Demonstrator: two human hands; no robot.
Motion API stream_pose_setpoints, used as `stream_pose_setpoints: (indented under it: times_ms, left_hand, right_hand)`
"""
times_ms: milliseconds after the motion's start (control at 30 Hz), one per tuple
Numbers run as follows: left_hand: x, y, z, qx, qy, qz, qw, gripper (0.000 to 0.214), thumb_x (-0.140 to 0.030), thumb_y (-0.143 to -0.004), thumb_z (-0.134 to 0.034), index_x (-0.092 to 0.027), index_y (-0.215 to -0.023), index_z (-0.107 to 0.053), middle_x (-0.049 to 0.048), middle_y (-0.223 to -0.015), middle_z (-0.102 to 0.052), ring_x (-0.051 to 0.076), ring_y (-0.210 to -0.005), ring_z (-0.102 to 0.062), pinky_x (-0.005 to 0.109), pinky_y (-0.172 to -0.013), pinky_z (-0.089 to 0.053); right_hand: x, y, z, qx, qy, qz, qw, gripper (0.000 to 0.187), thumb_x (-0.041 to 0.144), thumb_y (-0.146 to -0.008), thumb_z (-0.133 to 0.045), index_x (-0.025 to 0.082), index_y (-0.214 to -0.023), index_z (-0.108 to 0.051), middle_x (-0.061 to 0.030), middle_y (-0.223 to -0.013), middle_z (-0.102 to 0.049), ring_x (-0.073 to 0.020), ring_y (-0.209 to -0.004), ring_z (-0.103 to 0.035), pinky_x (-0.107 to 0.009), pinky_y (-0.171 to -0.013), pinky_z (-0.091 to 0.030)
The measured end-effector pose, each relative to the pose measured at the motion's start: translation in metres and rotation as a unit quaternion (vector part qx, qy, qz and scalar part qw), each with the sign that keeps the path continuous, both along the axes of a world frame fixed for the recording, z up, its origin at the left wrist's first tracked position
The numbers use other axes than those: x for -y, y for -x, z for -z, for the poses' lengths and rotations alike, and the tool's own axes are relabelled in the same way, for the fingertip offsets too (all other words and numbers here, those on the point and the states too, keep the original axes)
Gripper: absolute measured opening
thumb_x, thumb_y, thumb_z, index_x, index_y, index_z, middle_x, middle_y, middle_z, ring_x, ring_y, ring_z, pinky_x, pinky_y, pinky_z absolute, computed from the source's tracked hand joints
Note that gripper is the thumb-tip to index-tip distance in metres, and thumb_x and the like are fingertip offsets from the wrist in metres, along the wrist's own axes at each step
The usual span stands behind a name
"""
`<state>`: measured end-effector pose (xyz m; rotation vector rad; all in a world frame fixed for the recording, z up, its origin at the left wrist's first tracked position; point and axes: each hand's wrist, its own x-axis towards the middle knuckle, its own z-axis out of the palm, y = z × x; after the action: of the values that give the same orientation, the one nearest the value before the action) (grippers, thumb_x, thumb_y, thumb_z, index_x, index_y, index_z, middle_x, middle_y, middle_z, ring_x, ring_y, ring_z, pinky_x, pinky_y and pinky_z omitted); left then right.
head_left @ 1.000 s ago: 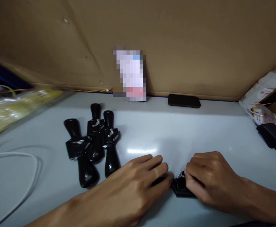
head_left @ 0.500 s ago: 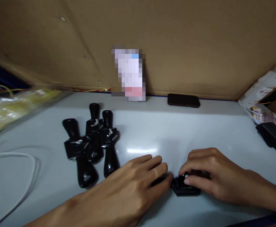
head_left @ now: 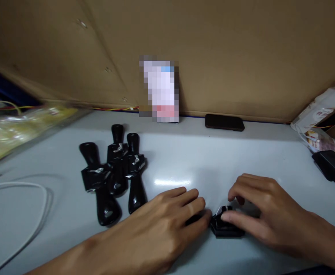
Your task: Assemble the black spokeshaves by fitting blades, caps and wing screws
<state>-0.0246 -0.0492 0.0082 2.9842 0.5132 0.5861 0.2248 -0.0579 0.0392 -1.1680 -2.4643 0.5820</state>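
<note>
At the near edge of the table, my left hand (head_left: 176, 221) lies over a glossy black handled piece, fingers curled around its left part. Most of that part is hidden under the palm. Its faceted black block (head_left: 227, 225) shows to the right of my fingertips. My right hand (head_left: 265, 214) is over the block, thumb resting on its top and index finger raised apart from it. Several similar black pieces, each with a block between two flared ends, lie at the left; one of these black pieces (head_left: 107, 206) is closest to my left forearm.
A brown cardboard wall (head_left: 242, 57) rises at the back, with a blurred-out upright item (head_left: 163, 91) and a dark phone-like slab (head_left: 224, 122) before it. A white cable (head_left: 43, 206) and yellow plastic bag (head_left: 26, 130) lie left. A white bottle (head_left: 319, 105) and black object (head_left: 330, 168) sit right.
My right hand's index finger has lifted off the black block and opened away from the thumb. My left hand stays on the piece. The view has shifted slightly.
</note>
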Motion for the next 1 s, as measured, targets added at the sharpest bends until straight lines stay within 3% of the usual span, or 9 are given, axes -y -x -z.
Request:
stream_pose_setpoints:
  times_ms: [200, 400, 733, 1000]
  left_hand:
    - [0.000, -0.002, -0.001, 0.002, 0.005, 0.001, 1.000, 0.028, -0.007, -0.099, -0.040, -0.011, -0.110, -0.066, 0.0058, -0.086, -0.065, 0.021, -0.074, -0.057, 0.036, -0.063, -0.052]
    - [0.001, -0.001, 0.000, -0.012, 0.014, 0.002, 1.000, 0.026, -0.007, -0.095, -0.047, -0.011, -0.112, -0.066, 0.0053, -0.086, -0.064, 0.022, -0.075, -0.057, 0.037, -0.065, -0.052]
    - [0.000, -0.002, 0.001, -0.007, 0.006, 0.000, 1.000, 0.024, -0.007, -0.092, -0.049, -0.012, -0.109, -0.065, 0.0043, -0.087, -0.064, 0.021, -0.075, -0.057, 0.035, -0.065, -0.051]
    - [0.001, -0.001, -0.001, -0.008, 0.010, -0.008, 1.000, 0.026, -0.006, -0.094, -0.045, -0.013, -0.110, -0.065, 0.0054, -0.087, -0.066, 0.020, -0.076, -0.059, 0.035, -0.066, -0.053]
  right_hand:
    - [0.004, 0.001, 0.006, 0.026, 0.014, -0.074, 0.997, 0.022, 0.012, -0.100, -0.052, 0.016, -0.083, -0.064, -0.0036, -0.083, -0.063, -0.0158, -0.076, -0.054, -0.030, -0.068, -0.041]
    - [-0.013, -0.011, -0.001, 0.047, 0.003, -0.168, 0.985, 0.022, 0.006, -0.097, -0.054, 0.017, -0.084, -0.068, -0.0043, -0.085, -0.062, -0.0158, -0.079, -0.051, -0.029, -0.066, -0.038]
    - [-0.002, -0.004, -0.005, 0.045, 0.019, -0.168, 0.985, 0.018, 0.012, -0.098, -0.055, 0.016, -0.089, -0.070, -0.0039, -0.084, -0.061, -0.0161, -0.078, -0.052, -0.029, -0.070, -0.043]
    - [-0.002, -0.005, -0.006, 0.072, 0.038, -0.141, 0.987, 0.024, 0.005, -0.097, -0.048, 0.016, -0.108, -0.066, -0.0052, -0.090, -0.064, -0.0186, -0.085, -0.055, -0.031, -0.075, -0.046]
